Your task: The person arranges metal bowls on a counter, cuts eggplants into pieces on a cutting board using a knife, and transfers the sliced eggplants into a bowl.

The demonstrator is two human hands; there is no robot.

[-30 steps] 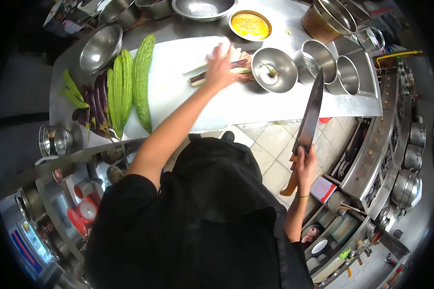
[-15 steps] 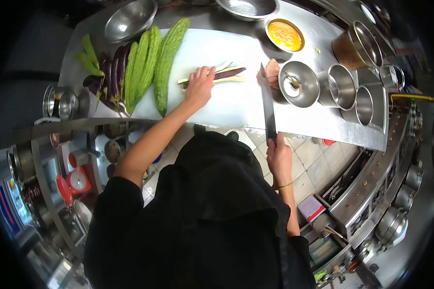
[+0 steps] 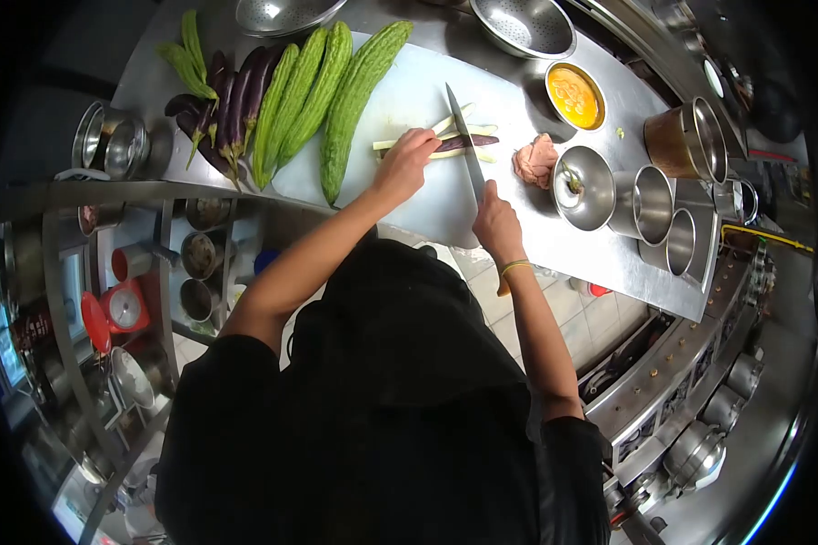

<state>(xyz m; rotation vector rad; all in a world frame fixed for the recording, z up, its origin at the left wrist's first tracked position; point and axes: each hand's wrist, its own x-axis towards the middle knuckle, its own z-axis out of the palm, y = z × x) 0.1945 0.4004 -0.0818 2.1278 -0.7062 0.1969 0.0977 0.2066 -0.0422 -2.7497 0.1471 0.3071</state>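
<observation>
On the white cutting board (image 3: 418, 213) lie long eggplant strips (image 3: 479, 142), pale inside with one showing purple skin. My left hand (image 3: 405, 168) presses down on them with its fingers closed round their middle. In my right hand (image 3: 499, 222) is the handle of a long kitchen knife (image 3: 467, 145). Its blade lies across the strips to the right of my left fingers, tip pointing away from me. Whether the edge has entered the eggplant, I cannot tell. Several green bitter melons (image 3: 365, 107) and whole purple eggplants (image 3: 238, 107) rest left of the strips.
A lump of raw meat (image 3: 535, 162) sits right of the board, beside a steel bowl (image 3: 600, 189) holding an eggplant stem end. Behind are a bowl of beaten egg (image 3: 574, 96) and a colander (image 3: 524, 25). Steel pots (image 3: 653, 202) line the right end of the table.
My right hand has brought the knife leftward from beside the meat to over the eggplant strips. My left hand still holds the strips. The whole view has shifted slightly.
</observation>
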